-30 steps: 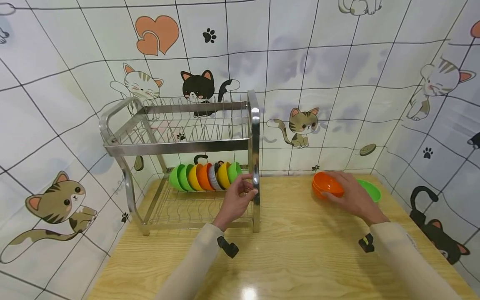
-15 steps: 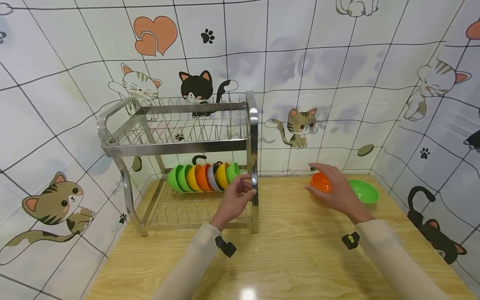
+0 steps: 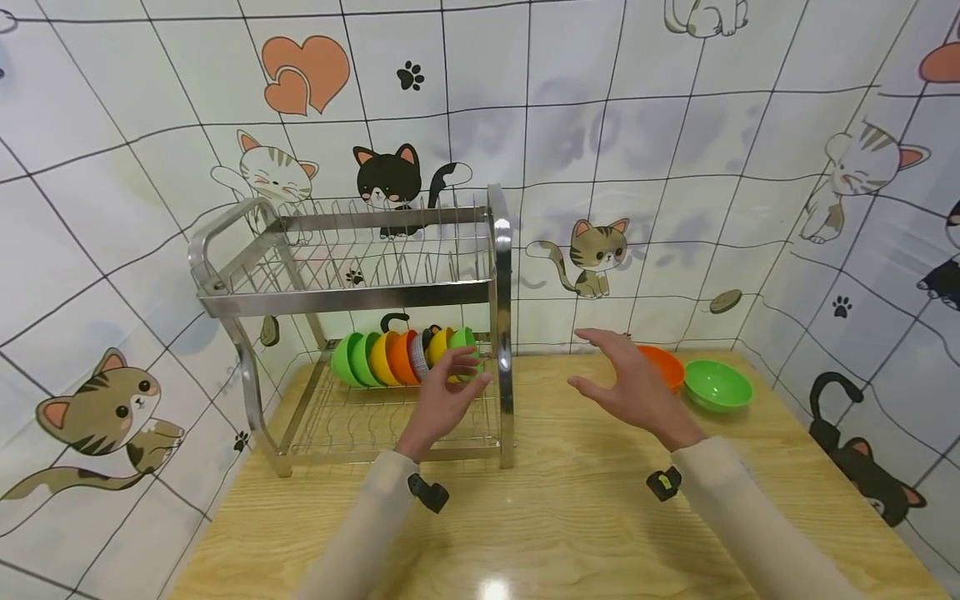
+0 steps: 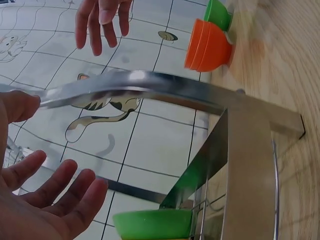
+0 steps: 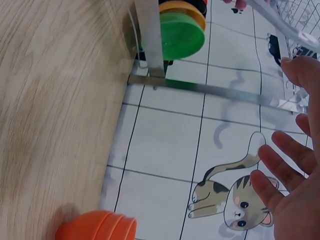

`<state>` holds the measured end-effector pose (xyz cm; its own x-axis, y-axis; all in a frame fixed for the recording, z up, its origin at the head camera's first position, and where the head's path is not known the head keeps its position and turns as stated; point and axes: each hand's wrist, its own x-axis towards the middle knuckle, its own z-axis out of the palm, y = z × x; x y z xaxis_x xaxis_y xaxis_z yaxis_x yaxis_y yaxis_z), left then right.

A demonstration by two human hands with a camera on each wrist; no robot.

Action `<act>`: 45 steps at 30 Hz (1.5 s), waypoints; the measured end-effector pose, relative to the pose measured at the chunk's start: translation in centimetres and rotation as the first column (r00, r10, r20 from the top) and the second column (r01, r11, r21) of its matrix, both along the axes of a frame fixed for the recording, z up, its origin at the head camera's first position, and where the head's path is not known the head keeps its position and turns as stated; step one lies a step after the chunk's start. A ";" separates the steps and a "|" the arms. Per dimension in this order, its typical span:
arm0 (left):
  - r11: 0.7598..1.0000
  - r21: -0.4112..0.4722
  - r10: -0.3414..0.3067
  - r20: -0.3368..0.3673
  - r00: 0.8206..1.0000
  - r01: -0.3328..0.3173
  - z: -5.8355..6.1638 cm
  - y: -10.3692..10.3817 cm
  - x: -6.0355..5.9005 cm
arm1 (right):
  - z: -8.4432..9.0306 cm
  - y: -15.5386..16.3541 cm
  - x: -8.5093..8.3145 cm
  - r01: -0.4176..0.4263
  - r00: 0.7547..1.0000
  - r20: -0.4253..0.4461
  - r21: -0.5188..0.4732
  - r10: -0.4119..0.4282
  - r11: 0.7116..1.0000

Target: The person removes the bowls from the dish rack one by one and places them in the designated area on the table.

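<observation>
My left hand (image 3: 444, 398), fingers spread, is in front of the right end of the metal dish rack (image 3: 504, 350). In the left wrist view its fingers (image 4: 82, 200) hold nothing beside the rack's frame. A row of green, yellow, orange and patterned bowls (image 3: 362, 360) stands on edge on the lower shelf; my left hand partly covers the right end. My right hand (image 3: 637, 390) hovers between rack and orange bowls, thumb and fingers apart around nothing. Behind it, a stack of orange bowls (image 3: 670, 367) is partly hidden; the right wrist view shows the stacked orange bowls' rims (image 5: 117, 227).
A green bowl (image 3: 717, 385) stands upright right of the orange stack. The upper shelf (image 3: 375, 254) has upright wires. The wooden table (image 3: 570, 517) meets cat-patterned walls (image 3: 570, 150) at the back and sides.
My right hand has let go of the orange bowls and moved left toward the rack. My left hand has left the rack's right post, its fingers spreading. The view has shifted slightly.
</observation>
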<state>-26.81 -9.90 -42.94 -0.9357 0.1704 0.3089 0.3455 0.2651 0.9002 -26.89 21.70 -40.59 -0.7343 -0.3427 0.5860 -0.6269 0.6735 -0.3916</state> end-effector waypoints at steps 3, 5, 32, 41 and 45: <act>1.000 0.012 0.014 -0.020 1.000 -0.014 0.1 -0.8 -0.2 | 0.3 -1.0 0.3 -0.011 1.000 0.024 0.009 0.011 1.000; 1.000 0.016 0.027 -0.027 0.999 -0.027 0.1 -1.4 -0.3 | 0.5 -1.5 0.4 -0.022 0.998 0.051 -0.002 0.022 1.000; 0.951 -0.100 0.283 -0.096 0.954 -0.292 2.0 -8.9 -2.3 | 0.2 -8.3 1.0 -0.076 0.924 0.346 -0.252 0.163 0.965; 0.929 -0.122 0.342 -0.089 0.936 -0.351 2.7 -11.5 -3.6 | -0.5 -10.0 0.4 -0.054 0.888 0.411 -0.349 0.205 0.936; 0.911 -0.156 0.378 -0.053 0.924 -0.381 2.9 -12.7 -4.2 | -0.6 -10.5 0.3 -0.042 0.887 0.415 -0.362 0.201 0.931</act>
